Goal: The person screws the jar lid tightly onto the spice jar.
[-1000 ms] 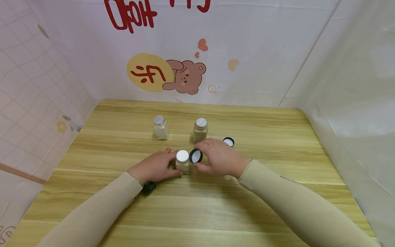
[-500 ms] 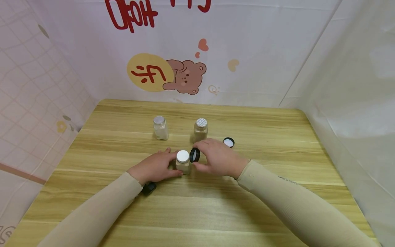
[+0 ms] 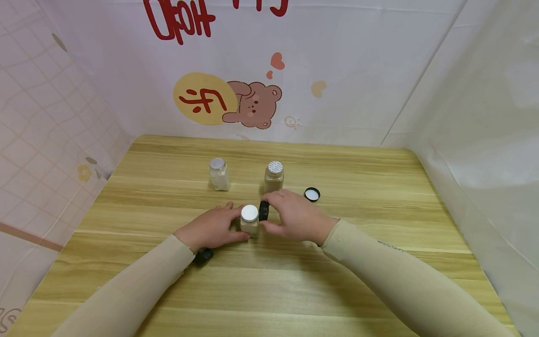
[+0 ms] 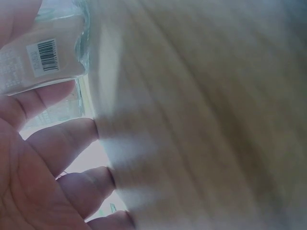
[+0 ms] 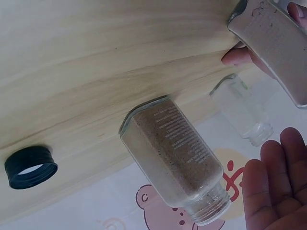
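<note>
Left hand (image 3: 212, 228): thumb and finger clamped on square clear-glass jar of pale powder, white-topped (image 3: 250, 228), upright on wood-grain worktop (image 3: 269, 290).
Right hand (image 3: 299, 216): pinches round black cap (image 3: 264, 211), on edge beside jar; contact unclear.
Handling: probably best keep jar braced low, cap level wherever threads meet.
Beyond: glass jar of brown powder (image 3: 274, 181).

Red 乐 (image 3: 204, 100) on its side, yellow disc (image 3: 205, 118), wall cloth (image 3: 358, 70) beyond desk's (image 3: 358, 175) far edge; red lettering (image 3: 170, 19) above, cut off; barcode label (image 4: 44, 56), gripped jar (image 4: 69, 50); white print (image 5: 180, 136), brown-filled jar (image 5: 160, 160); dark lettering (image 3: 390, 246), right sleeve (image 3: 404, 274): both unreadable
</note>
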The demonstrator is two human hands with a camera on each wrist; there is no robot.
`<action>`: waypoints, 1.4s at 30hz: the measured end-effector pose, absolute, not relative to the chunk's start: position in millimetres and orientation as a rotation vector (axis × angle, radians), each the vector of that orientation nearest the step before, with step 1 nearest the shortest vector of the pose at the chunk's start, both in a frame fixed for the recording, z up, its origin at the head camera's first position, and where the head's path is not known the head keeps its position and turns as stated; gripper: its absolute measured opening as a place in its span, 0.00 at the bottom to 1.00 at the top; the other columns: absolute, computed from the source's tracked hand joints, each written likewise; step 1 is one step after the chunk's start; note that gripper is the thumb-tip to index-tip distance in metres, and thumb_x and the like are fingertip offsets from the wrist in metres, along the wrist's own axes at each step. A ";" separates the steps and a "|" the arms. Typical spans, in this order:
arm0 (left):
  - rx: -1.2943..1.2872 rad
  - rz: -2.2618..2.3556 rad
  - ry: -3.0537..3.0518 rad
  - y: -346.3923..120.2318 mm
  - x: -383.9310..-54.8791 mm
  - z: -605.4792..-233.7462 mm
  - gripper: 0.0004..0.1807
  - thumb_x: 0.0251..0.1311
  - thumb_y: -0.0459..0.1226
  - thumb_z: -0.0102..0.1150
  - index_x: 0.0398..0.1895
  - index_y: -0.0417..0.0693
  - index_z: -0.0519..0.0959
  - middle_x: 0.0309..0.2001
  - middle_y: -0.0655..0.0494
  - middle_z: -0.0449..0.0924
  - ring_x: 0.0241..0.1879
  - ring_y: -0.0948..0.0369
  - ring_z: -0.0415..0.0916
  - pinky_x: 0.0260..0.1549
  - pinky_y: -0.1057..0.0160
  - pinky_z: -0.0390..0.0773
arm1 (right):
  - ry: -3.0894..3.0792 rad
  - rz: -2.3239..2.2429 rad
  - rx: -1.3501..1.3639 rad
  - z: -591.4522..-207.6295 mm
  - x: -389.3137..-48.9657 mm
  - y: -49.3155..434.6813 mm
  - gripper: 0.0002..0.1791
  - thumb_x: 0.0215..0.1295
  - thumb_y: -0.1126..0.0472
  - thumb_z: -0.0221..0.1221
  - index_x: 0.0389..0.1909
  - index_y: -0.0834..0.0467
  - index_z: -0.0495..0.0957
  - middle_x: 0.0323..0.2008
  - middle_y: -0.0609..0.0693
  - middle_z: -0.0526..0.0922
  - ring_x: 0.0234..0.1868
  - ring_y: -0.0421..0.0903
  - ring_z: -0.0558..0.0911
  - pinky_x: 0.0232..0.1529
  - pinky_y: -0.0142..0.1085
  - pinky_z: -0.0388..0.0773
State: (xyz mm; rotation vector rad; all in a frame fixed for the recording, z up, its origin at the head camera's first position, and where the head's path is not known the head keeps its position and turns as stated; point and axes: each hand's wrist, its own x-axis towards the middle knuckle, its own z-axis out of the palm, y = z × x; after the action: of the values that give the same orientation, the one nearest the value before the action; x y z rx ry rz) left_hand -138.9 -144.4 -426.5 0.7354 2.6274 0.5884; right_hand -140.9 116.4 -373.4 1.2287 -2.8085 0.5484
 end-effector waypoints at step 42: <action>0.740 0.608 2.623 -144.6 -137.4 -424.9 0.43 0.66 0.60 0.67 0.82 0.64 0.64 0.73 0.48 0.75 0.78 0.32 0.59 0.75 0.32 0.60 | -2.903 0.853 1.231 -375.0 -141.4 101.1 0.23 0.71 0.54 0.67 0.60 0.59 0.76 0.53 0.50 0.87 0.58 0.47 0.86 0.62 0.44 0.82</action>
State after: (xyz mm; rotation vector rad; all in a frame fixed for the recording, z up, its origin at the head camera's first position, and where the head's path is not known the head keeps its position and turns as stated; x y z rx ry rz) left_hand -137.4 -144.6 -424.9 0.7400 2.6227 0.6084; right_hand -141.4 101.1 -375.0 1.2312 -2.9033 0.8533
